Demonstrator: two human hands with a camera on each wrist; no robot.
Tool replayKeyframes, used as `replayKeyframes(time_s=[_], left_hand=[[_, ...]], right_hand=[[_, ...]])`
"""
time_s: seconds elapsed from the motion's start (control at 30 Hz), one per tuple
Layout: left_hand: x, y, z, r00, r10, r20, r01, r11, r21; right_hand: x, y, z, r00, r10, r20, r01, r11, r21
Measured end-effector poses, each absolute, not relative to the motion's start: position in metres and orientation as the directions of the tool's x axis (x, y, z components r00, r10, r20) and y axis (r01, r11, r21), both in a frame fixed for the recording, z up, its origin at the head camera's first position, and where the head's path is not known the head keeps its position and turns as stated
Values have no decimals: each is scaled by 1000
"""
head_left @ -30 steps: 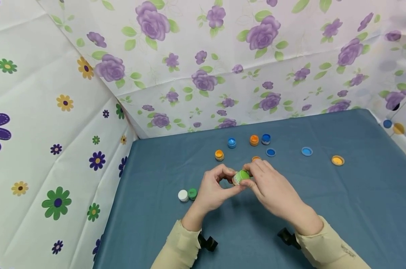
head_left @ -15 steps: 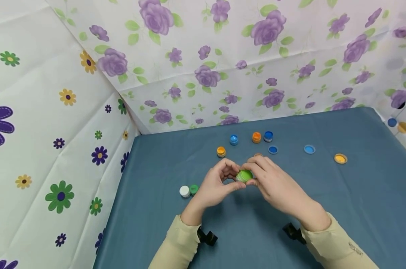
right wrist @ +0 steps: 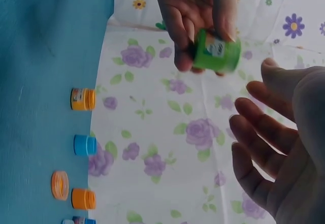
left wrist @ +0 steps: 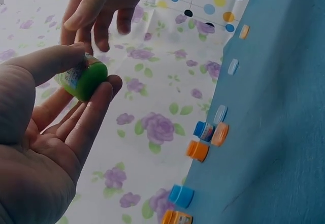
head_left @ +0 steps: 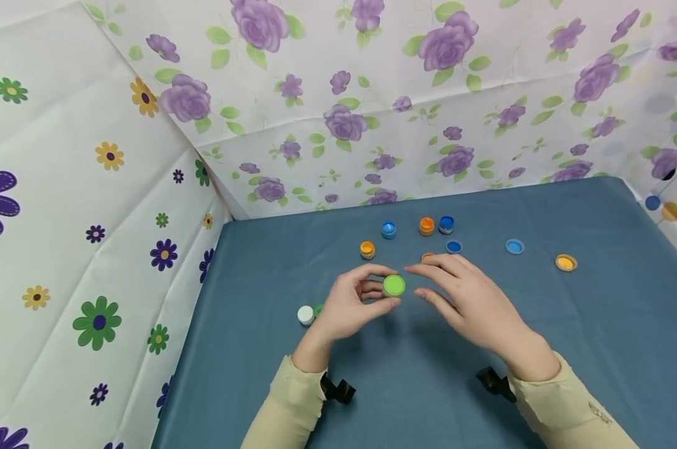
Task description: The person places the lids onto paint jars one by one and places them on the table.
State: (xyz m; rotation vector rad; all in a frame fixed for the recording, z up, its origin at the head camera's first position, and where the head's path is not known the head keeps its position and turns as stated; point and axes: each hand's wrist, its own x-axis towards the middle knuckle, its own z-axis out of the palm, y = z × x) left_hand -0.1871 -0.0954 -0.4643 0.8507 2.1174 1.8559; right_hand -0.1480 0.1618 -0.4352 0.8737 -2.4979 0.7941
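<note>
My left hand [head_left: 346,305] holds a small light green paint jar [head_left: 394,286] between thumb and fingers, above the table. Its flat, rimmed green top faces the head camera. In the right wrist view the jar [right wrist: 216,51] shows a printed label on its side. Just to the right, apart from the jar, is my right hand [head_left: 473,305], its fingers spread and holding nothing. The left wrist view has this right hand [left wrist: 104,10] beyond the jar. Behind the left hand a green jar [head_left: 318,309] is partly hidden, beside a white-topped jar [head_left: 305,315].
Uncapped paint jars stand toward the back: yellow-orange [head_left: 367,251], light blue [head_left: 389,230], orange [head_left: 426,226] and dark blue [head_left: 446,225]. Loose lids lie nearby: dark blue [head_left: 453,247], light blue [head_left: 515,246], yellow [head_left: 565,262] and an orange one [head_left: 426,255] mostly behind the right hand.
Earlier both hands gripped the green jar. The right hand has since let go and drawn back to the right, while the left has moved slightly left with the jar, turning its top toward the head camera.
</note>
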Motion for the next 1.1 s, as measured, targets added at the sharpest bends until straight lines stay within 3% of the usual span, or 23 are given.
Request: replayKeyframes(time_s=[0.33,0.63,1.1], left_hand=[[-195,-122,-462,-857,435,277,387,189,902],[-202,-160,-456,-918,347,191,325,385,864],[-194,-180,-474,-920,391,32,287,615,734]], right_hand=[[-147,179,-433,-734,-402,547,-648,657,-386],[-143,194,-433,-756,-373,538,-615,687,-388],[-140,215,-441,-797,-363,483,-563,736,-376]])
